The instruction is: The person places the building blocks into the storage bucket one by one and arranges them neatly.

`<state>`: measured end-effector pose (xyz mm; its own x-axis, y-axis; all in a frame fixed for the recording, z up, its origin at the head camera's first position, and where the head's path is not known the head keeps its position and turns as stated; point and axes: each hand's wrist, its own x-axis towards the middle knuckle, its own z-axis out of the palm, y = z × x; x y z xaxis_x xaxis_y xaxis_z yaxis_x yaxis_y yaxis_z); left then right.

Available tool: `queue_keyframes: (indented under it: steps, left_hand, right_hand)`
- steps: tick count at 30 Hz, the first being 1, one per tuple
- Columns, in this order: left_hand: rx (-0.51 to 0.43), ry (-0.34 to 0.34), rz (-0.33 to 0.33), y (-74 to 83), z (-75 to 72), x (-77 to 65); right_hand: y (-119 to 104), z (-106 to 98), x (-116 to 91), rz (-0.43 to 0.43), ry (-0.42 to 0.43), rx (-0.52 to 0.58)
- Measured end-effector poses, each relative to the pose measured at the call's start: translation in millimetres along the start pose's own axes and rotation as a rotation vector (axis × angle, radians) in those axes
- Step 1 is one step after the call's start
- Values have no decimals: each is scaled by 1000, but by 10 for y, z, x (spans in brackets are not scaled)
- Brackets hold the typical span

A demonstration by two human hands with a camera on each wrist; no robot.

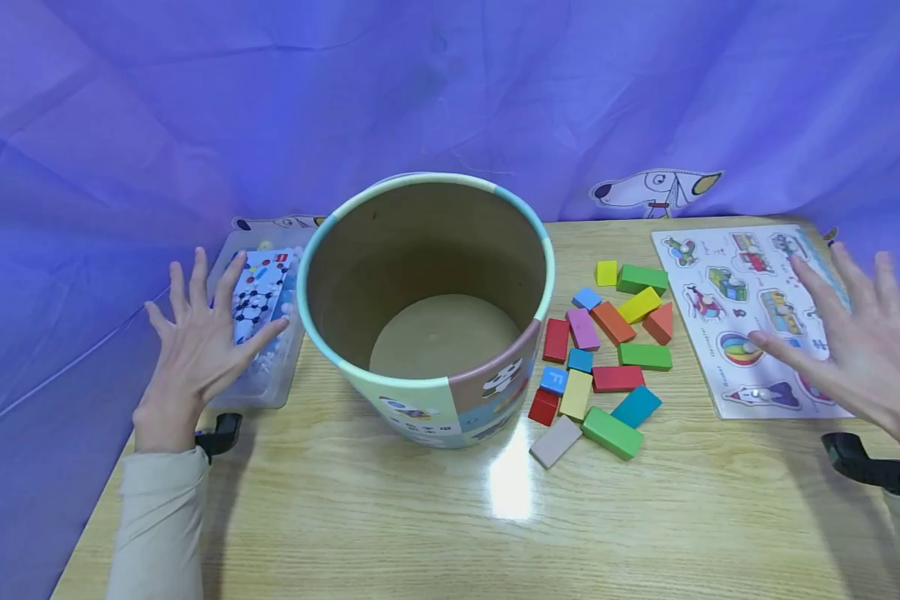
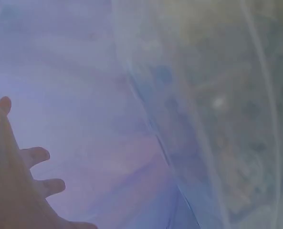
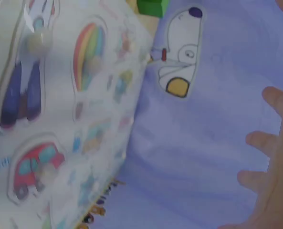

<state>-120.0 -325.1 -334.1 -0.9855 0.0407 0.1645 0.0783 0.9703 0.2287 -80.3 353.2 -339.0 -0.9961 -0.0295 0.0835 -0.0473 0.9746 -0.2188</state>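
My left hand (image 1: pixel 198 350) hovers with spread fingers beside a clear plastic box (image 1: pixel 270 387) that holds white pieces and a molecule-picture card (image 1: pixel 258 292). At the right, my right hand (image 1: pixel 862 350) is spread above a white peg puzzle board (image 1: pixel 735 333) with pictures of toys and vehicles. Both hands hold nothing. Between them a large round bucket (image 1: pixel 420 400) stands upright; no objects show on its visible floor. Loose wooden blocks in several colours, among them a green block (image 1: pixel 612 432) and a red block (image 1: pixel 618 378), lie between the bucket and the board.
A wooden table (image 1: pixel 390 525) carries everything. Behind it and at the sides hangs a purple-blue cloth (image 1: pixel 435 92) with a dog print (image 1: pixel 656 187) along its lower part. The bucket's tall wall rises between the plastic box and the blocks.
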Motion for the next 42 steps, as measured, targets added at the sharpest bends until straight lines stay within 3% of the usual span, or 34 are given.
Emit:
queue_keyframes:
  steps: [3,5,7,12,15,20,23,28,42]
  left_hand:
    - [-117,50,42,61,-36,-34]
    - [-274,96,89,155,-68,-50]
    - [-488,114,141,302,-117,-71]
    - [-1008,38,261,769,-201,-121]
    - [-1165,-28,304,995,-210,-130]
    - [-1236,-102,297,1200,-226,-93]
    - [-1264,-120,269,1242,-214,-83]
    - [-1306,-144,246,1250,-161,-89]
    - [-1314,-134,233,1260,-119,-73]
  right_hand:
    - [-83,32,13,-32,-5,-11]
    - [-156,67,27,-77,0,20]
    - [-230,111,43,-138,9,69]
    - [-423,251,128,-242,-12,245]
    - [-535,351,212,-230,-29,309]
    - [-652,495,349,-144,-61,341]
    - [-679,567,411,-104,-114,343]
    - [-646,636,453,-111,-144,334]
    - [-652,686,429,-41,-78,319]
